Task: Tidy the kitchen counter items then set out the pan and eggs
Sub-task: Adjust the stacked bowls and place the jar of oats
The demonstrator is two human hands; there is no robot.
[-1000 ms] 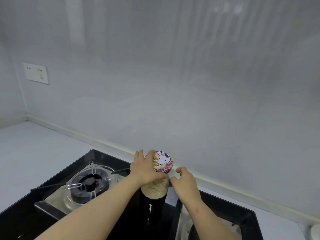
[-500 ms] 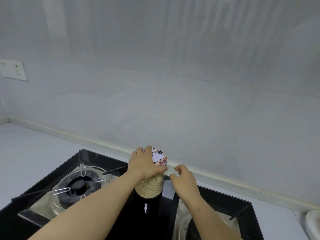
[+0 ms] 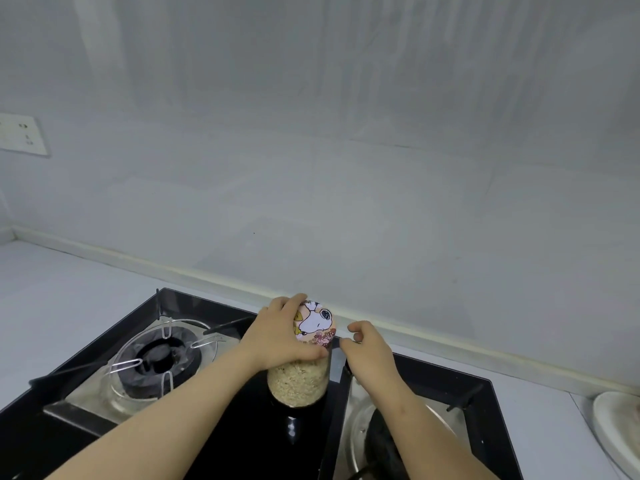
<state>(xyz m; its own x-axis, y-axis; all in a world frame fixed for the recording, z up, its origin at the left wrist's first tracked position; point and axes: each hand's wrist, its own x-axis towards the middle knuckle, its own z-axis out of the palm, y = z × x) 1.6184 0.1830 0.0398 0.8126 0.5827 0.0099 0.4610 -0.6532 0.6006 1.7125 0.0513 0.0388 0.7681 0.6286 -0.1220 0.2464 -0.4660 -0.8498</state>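
A clear glass jar (image 3: 298,379) of pale grain, capped by a round cartoon-printed lid (image 3: 314,324), stood on the glossy black glass stove (image 3: 242,427) between its burners. The left hand (image 3: 277,336) clasped the lid's rim; the right hand (image 3: 369,346) hovered just beside it, fingers curled and holding nothing.

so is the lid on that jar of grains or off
On. The cartoon-print lid caps the jar, with the left hand gripping it. The right hand is beside, not touching. How tightly it is screwed: cannot tell.

Pale counter (image 3: 52,306), black gas hob (image 3: 242,427) set in it; white dish (image 3: 616,427) at right edge
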